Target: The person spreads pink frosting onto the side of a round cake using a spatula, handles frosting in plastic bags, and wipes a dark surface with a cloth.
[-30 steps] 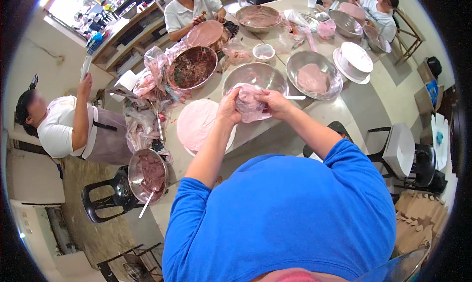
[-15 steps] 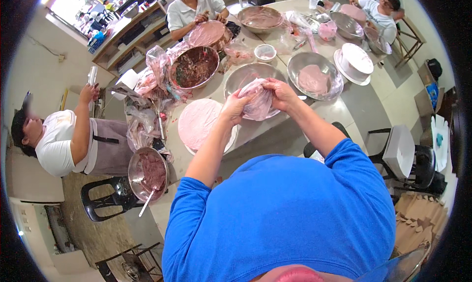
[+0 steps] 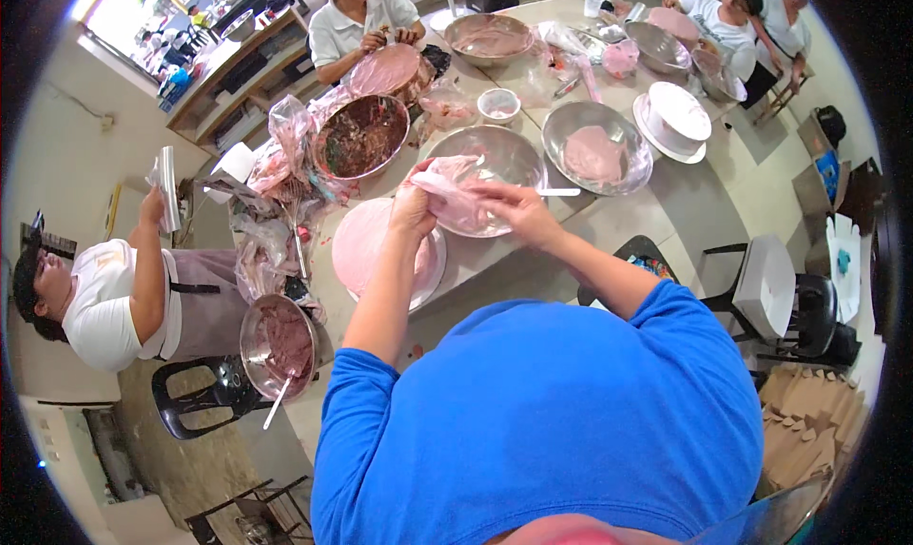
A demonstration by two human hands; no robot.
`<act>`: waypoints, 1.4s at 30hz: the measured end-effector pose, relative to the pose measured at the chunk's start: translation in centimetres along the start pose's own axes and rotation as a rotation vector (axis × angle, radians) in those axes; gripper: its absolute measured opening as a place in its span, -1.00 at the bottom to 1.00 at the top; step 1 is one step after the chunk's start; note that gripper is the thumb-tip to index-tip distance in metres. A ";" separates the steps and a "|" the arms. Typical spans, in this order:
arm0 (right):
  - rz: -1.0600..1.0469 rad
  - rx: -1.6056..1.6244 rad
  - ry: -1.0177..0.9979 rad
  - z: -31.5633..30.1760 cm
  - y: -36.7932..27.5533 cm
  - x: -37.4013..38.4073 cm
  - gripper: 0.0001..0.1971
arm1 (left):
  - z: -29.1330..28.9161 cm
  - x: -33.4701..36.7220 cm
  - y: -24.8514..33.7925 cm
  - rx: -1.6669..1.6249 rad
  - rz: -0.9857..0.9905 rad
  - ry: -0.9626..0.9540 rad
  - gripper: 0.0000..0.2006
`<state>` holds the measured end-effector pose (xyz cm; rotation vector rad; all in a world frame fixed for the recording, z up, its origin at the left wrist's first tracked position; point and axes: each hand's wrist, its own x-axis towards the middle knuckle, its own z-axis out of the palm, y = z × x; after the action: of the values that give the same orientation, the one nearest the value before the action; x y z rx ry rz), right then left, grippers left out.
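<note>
Both hands, left hand [image 3: 412,207] and right hand [image 3: 518,212], are pinching a thin clear plastic bag of pink paste [image 3: 455,198] over a shiny steel mixing bowl [image 3: 495,160]. The flimsy film is likely slipping or tearing, spilling paste onto the pale grey worktable [image 3: 623,217] beyond, crowding with bowls and seated co-workers.

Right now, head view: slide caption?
Both hands hold a pink bag over a steel bowl.

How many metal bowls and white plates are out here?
Metal bowls: 7
White plates: 2
Total: 9
</note>
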<state>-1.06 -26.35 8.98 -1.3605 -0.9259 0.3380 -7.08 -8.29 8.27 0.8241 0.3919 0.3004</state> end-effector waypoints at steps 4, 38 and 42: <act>0.447 0.429 0.096 -3.1 0.1 1.3 -0.74 | 0.3 0.1 0.9 -0.086 -0.066 -0.028 -0.75; 0.508 0.488 -0.182 -6.9 4.5 6.4 -0.82 | 2.0 3.2 -0.5 0.242 -0.162 0.007 -0.84; 0.468 0.341 -0.161 -7.1 6.0 6.5 -0.81 | 1.8 3.1 -0.2 0.156 -0.168 0.052 -0.87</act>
<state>9.91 -25.31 6.21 -1.2308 -0.6320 0.9317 -3.47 -8.33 8.52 0.9308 0.5348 0.1358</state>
